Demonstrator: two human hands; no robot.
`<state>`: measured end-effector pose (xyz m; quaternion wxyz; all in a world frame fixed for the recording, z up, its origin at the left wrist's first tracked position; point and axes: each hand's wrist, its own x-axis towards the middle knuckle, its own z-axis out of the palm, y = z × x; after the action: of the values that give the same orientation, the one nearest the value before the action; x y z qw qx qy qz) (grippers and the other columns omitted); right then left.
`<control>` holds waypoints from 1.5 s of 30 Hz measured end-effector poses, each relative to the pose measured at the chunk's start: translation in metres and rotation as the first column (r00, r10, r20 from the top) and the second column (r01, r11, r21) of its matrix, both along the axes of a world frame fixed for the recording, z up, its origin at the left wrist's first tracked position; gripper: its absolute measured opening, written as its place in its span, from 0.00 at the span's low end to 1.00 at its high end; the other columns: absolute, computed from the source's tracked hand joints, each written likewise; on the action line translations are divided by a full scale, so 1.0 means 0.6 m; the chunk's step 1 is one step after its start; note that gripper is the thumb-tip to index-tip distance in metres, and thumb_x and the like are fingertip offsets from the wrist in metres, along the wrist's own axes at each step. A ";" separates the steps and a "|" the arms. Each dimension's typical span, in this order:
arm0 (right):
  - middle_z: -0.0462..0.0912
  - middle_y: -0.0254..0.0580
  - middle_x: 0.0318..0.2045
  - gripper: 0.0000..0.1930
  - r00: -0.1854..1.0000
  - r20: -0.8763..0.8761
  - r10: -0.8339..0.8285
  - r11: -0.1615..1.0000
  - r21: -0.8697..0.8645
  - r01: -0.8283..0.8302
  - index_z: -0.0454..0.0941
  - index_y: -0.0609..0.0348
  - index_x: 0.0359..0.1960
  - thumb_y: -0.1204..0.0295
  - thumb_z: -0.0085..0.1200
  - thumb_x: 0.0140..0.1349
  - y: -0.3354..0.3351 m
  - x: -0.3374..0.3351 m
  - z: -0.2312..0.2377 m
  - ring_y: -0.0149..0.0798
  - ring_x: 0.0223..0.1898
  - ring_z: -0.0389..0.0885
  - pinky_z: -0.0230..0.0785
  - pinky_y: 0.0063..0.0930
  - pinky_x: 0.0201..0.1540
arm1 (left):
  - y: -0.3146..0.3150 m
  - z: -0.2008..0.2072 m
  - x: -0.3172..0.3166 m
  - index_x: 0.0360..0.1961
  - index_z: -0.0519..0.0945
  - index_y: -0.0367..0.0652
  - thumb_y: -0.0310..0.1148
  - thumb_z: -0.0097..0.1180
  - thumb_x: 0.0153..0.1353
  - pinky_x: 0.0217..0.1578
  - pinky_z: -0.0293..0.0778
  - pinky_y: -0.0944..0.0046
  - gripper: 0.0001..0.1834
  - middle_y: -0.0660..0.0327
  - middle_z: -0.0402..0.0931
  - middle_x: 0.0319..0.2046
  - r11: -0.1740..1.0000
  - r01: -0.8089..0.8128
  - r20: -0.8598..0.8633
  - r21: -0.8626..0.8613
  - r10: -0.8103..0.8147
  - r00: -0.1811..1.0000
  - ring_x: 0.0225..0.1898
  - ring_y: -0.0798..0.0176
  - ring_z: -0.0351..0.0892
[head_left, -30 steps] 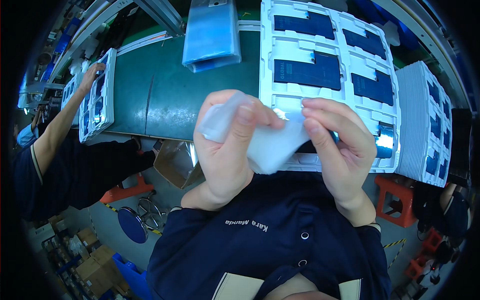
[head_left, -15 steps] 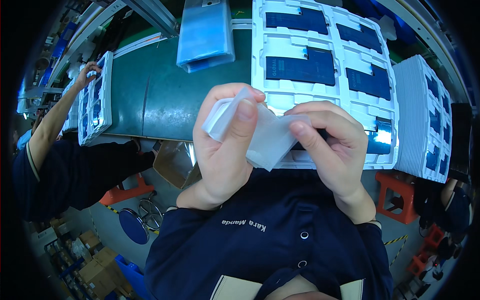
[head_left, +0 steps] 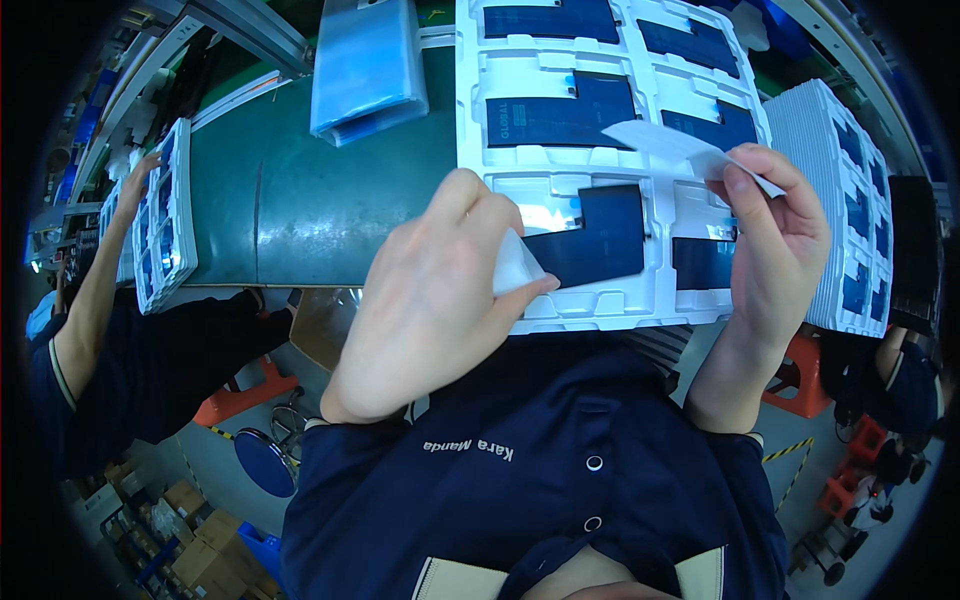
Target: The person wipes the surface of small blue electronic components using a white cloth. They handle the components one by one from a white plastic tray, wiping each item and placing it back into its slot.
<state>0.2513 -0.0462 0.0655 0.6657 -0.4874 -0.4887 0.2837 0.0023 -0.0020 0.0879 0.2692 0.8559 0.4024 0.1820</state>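
My left hand (head_left: 430, 290) is closed round a folded white sheet (head_left: 515, 266), back of the hand upward, most fingers hidden. Its thumb tip reaches the lower left corner of a flat black L-shaped battery (head_left: 600, 240) in the near left pocket of a white plastic tray (head_left: 655, 210). This battery sits slightly askew; whether the thumb grips it I cannot tell. Pinched between thumb and fingers of my right hand (head_left: 775, 215) is a thin white sheet (head_left: 690, 152), its free end pointing left above the tray. Another black battery (head_left: 703, 262) lies partly behind that hand.
More batteries (head_left: 560, 108) fill the tray's far pockets. Clear plastic bags (head_left: 368, 75) lie on the green bench (head_left: 320, 200) to the left. Stacked white trays (head_left: 830, 210) stand at right. A co-worker's arm (head_left: 100, 270) reaches to trays (head_left: 165, 225) at far left.
My hands have moved apart. The right carries a thin white sheet up and right; the left has turned over and come down with folded white sheet to the near left battery, now uncovered.
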 end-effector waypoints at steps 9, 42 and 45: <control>0.80 0.35 0.32 0.12 0.986 -0.020 0.163 0.966 -0.199 -0.164 0.79 0.66 0.44 0.83 0.59 0.56 0.009 -0.061 0.004 0.24 0.32 0.77 0.70 0.15 0.35 | 0.016 0.029 -0.051 0.28 0.80 0.37 0.28 0.70 0.42 0.26 0.71 0.62 0.12 0.56 0.72 0.34 0.905 0.424 0.162 -0.031 -0.414 0.896 0.26 0.55 0.77; 0.81 0.48 0.41 0.11 0.700 0.678 0.225 0.972 -0.203 -0.116 0.80 0.64 0.41 0.81 0.55 0.55 0.010 -0.009 0.019 0.46 0.41 0.79 0.71 0.29 0.43 | 0.039 -0.002 -0.002 0.37 0.84 0.40 0.22 0.66 0.42 0.30 0.69 0.62 0.16 0.59 0.69 0.33 0.953 0.297 0.038 -0.059 -0.295 0.955 0.30 0.57 0.73; 0.80 0.47 0.42 0.10 0.686 0.672 0.279 0.959 -0.238 -0.156 0.80 0.64 0.39 0.80 0.57 0.55 0.014 -0.007 0.020 0.44 0.41 0.78 0.70 0.28 0.43 | 0.043 -0.013 0.001 0.37 0.85 0.42 0.22 0.66 0.39 0.30 0.71 0.60 0.19 0.60 0.69 0.33 0.959 0.278 0.012 0.060 -0.279 0.960 0.30 0.57 0.74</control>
<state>0.2471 -0.0375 0.0774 0.3509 -0.5488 -0.7336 0.1940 0.0029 0.0236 0.0799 0.2714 0.9095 0.2697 0.1624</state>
